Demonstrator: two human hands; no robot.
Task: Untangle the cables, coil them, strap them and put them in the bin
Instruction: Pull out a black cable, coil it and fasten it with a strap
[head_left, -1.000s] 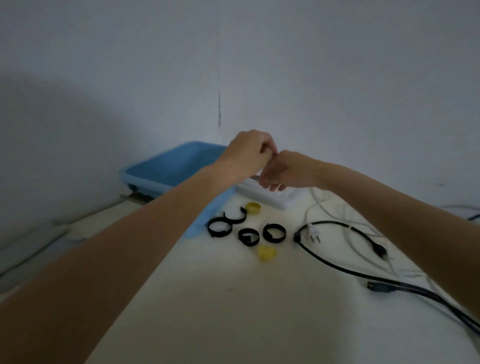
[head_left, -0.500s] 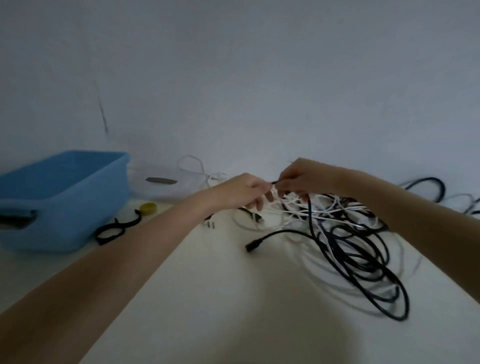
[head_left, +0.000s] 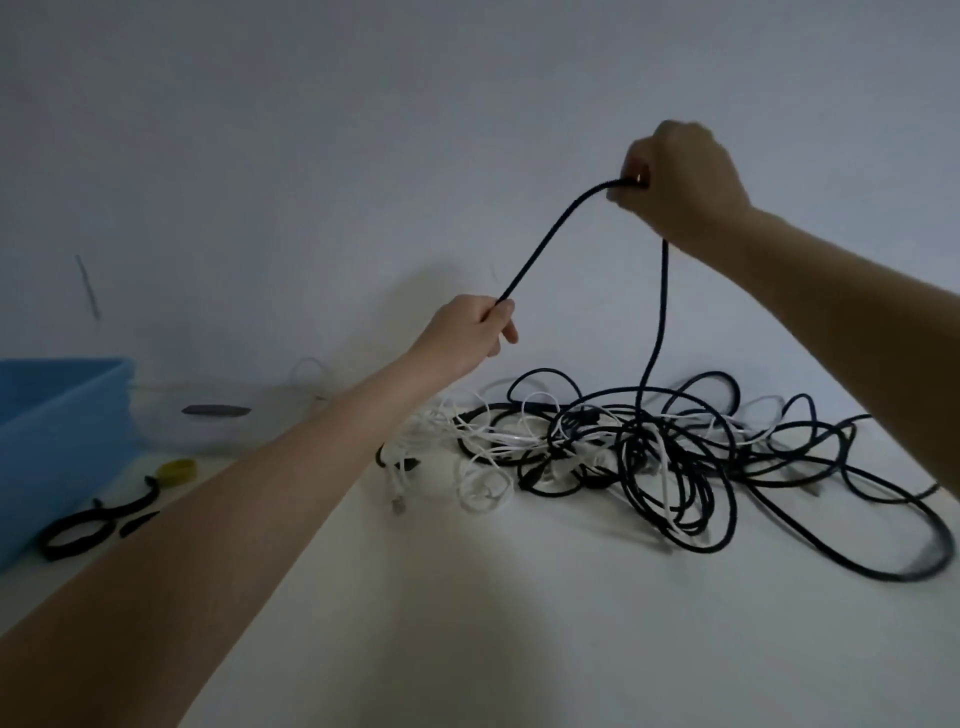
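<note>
Your pale, flat counter (head_left: 467, 623) runs up to a plain grey-white wall (head_left: 363, 130), and most of its right half is covered by a big tangled heap of black and white cables (head_left: 649, 457), its loops sprawling out towards the right edge. The blue plastic bin (head_left: 47, 426) stands at the far left of the counter, well apart from the heap and only partly in view. Just beside it, against the wall, there is a clear, pale container (head_left: 218, 415) with a dark strip on its front; what it is, you cannot tell from here. Both your arms are stretched out over the counter. Your right hand (head_left: 680, 182) is raised high above the heap, its grip closed in a fist around a thin black cable (head_left: 657, 322); from that fist one length hangs straight down into the tangle, and another arcs down and left to your left hand (head_left: 467, 332), whose grip pinches that same cable between thumb and curled fingers, lower and nearer the bin. In front of the bin lie several black hook-and-loop straps (head_left: 78, 530), one rolled into a ring, and near them a small yellow strap (head_left: 176, 470), also rolled.
</note>
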